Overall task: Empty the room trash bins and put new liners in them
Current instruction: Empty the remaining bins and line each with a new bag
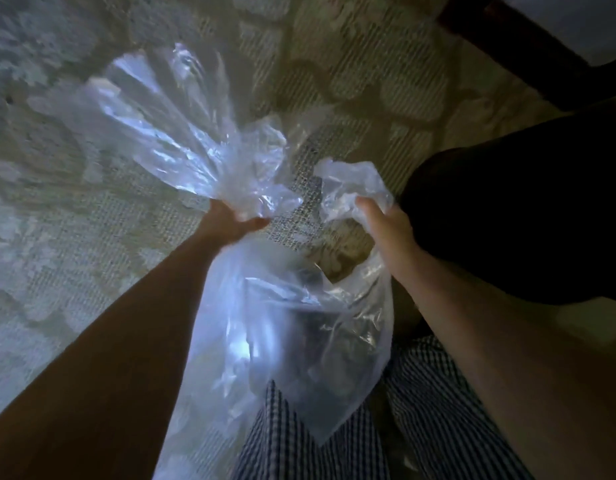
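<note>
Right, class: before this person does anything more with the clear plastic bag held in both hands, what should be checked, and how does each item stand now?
1. Left hand grips a gathered bunch of the clear plastic bag: ok.
2. Right hand has its fingers curled round another bunch of the plastic: ok.
3. Bag mouth closed: not ok, a gap shows between the hands.
4. Contents stay inside: ok, dark shapes show through low in the bag.
5. Plastic free of tears: cannot tell, too blurred.
6. Bin at hand: cannot tell; the dark shape on the right may be one.
</note>
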The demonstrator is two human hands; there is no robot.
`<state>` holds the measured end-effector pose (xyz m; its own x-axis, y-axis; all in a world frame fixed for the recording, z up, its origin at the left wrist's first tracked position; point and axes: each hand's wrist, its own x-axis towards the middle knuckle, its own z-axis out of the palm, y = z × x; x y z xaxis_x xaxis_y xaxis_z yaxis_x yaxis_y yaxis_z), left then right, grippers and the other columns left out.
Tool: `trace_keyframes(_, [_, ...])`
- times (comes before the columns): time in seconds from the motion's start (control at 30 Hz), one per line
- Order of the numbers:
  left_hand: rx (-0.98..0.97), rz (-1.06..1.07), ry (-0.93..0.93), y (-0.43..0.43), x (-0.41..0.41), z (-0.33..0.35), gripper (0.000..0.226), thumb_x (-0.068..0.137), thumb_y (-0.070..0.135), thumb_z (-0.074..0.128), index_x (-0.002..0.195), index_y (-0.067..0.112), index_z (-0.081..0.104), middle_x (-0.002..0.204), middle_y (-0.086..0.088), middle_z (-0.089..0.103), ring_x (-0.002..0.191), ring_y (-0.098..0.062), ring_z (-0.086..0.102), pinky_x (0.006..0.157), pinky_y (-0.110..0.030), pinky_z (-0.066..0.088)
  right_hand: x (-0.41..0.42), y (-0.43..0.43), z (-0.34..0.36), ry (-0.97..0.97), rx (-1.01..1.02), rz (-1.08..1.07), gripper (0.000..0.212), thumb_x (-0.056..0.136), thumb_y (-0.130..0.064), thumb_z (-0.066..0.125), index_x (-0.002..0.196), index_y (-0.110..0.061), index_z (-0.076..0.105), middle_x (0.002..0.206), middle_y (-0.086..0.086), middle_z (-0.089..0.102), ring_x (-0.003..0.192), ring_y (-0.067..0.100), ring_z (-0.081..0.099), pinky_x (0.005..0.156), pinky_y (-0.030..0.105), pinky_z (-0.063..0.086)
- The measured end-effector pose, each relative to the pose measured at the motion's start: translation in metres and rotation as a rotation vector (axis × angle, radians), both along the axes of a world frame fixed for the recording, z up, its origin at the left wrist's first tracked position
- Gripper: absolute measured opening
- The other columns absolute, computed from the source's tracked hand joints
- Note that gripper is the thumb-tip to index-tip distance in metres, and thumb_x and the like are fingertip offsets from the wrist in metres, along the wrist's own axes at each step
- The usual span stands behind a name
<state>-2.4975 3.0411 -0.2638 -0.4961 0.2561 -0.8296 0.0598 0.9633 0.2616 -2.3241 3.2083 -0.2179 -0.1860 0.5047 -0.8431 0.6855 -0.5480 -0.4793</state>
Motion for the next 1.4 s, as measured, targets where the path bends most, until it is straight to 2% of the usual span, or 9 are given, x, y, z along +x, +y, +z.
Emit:
trace_keyframes(0.13, [-0.043, -0.119, 0.191, 0.010, -0.006, -0.039, 0.069, 0.082, 0.028, 0.071, 0.134, -0.008, 0.042, 0.137, -0.027, 0.042, 0.126, -0.036, 0.044, 0.101, -0.038, 0.036, 0.009, 0.004, -0.045, 0.016, -0.003, 0.063, 0.038, 0.090, -0.013, 0.056, 0.128, -0.010, 0.054, 0.111, 0.004, 0.061, 0.085, 0.009, 0.058, 0.059, 0.009, 0.045])
trace_keyframes(0.27, [-0.165, -0.249, 0.310, 0.021, 0.002, -0.069, 0.081, 0.087, 0.035, 0.064, 0.143, -0.006, 0.022, 0.146, -0.027, 0.027, 0.135, -0.039, 0.030, 0.104, -0.049, 0.031, 0.018, 0.006, -0.071, 0.004, 0.014, 0.096, 0.036, 0.091, -0.009, 0.053, 0.127, -0.008, 0.054, 0.104, 0.004, 0.059, 0.077, 0.005, 0.055, 0.047, 0.005, 0.042])
trace_keyframes(0.43, [-0.209, -0.289, 0.342, 0.027, 0.013, -0.078, 0.092, 0.087, 0.035, 0.065, 0.147, -0.002, 0.007, 0.155, -0.021, 0.012, 0.142, -0.035, 0.016, 0.111, -0.050, 0.021, 0.023, 0.004, -0.079, -0.006, 0.039, 0.082, 0.035, 0.093, -0.008, 0.052, 0.128, -0.010, 0.055, 0.103, 0.002, 0.057, 0.102, 0.020, 0.058, 0.072, 0.021, 0.044])
trace_keyframes(0.57, [-0.187, -0.245, 0.295, 0.017, 0.031, -0.055, 0.093, 0.089, 0.034, 0.061, 0.150, 0.001, -0.001, 0.159, -0.015, -0.002, 0.147, -0.027, 0.002, 0.114, -0.048, 0.014, 0.029, -0.005, -0.057, -0.005, 0.003, 0.065, 0.039, 0.093, -0.007, 0.052, 0.132, -0.011, 0.051, 0.107, 0.004, 0.057, 0.098, 0.018, 0.056, 0.062, 0.019, 0.042])
trace_keyframes(0.73, [-0.011, -0.139, 0.071, 0.022, 0.071, 0.002, 0.068, 0.096, 0.043, 0.047, 0.148, 0.007, 0.023, 0.154, -0.014, 0.025, 0.140, -0.029, 0.027, 0.111, -0.037, 0.025, 0.038, -0.014, -0.008, 0.017, 0.003, -0.008, 0.043, 0.091, -0.006, 0.051, 0.134, -0.009, 0.051, 0.117, 0.009, 0.059, 0.103, 0.024, 0.057, 0.084, 0.031, 0.045])
trace_keyframes(0.9, [0.352, -0.002, -0.314, 0.020, 0.127, 0.104, 0.048, 0.098, 0.044, 0.039, 0.137, 0.018, 0.044, 0.129, 0.005, 0.045, 0.122, -0.010, 0.040, 0.102, -0.025, 0.027, 0.059, -0.026, 0.063, 0.066, 0.058, -0.025, 0.033, 0.089, -0.008, 0.054, 0.121, -0.008, 0.059, 0.098, 0.008, 0.061, 0.093, 0.025, 0.059, 0.079, 0.034, 0.048])
trace_keyframes(1.17, [0.421, -0.281, -0.181, -0.031, 0.210, 0.230, 0.102, 0.053, 0.079, 0.067, 0.136, 0.023, 0.044, 0.133, 0.006, 0.049, 0.123, -0.015, 0.046, 0.106, -0.036, 0.036, 0.115, -0.043, 0.182, 0.214, 0.054, -0.147, 0.022, 0.087, 0.002, 0.051, 0.107, 0.004, 0.061, 0.092, 0.018, 0.061, 0.086, 0.031, 0.062, 0.070, 0.037, 0.052])
trace_keyframes(1.3, [0.341, -0.387, 0.061, -0.057, 0.260, 0.266, 0.021, 0.084, 0.034, 0.067, 0.088, 0.016, 0.056, 0.077, 0.007, 0.055, 0.078, -0.015, 0.054, 0.060, -0.024, 0.039, 0.154, -0.036, 0.230, 0.345, 0.027, -0.192, 0.018, 0.089, 0.003, 0.047, 0.073, -0.006, 0.050, 0.073, 0.010, 0.047, 0.062, 0.020, 0.049, 0.058, 0.029, 0.041])
trace_keyframes(1.4, [0.460, -0.140, 0.003, -0.071, 0.294, 0.288, 0.031, 0.089, 0.019, 0.062, 0.058, 0.018, 0.057, 0.050, 0.009, 0.057, 0.050, -0.001, 0.052, 0.049, -0.015, 0.036, 0.191, -0.037, 0.261, 0.457, -0.048, -0.229, 0.009, 0.092, -0.014, 0.059, 0.096, -0.006, 0.058, 0.088, 0.008, 0.059, 0.078, 0.018, 0.060, 0.077, 0.030, 0.051])
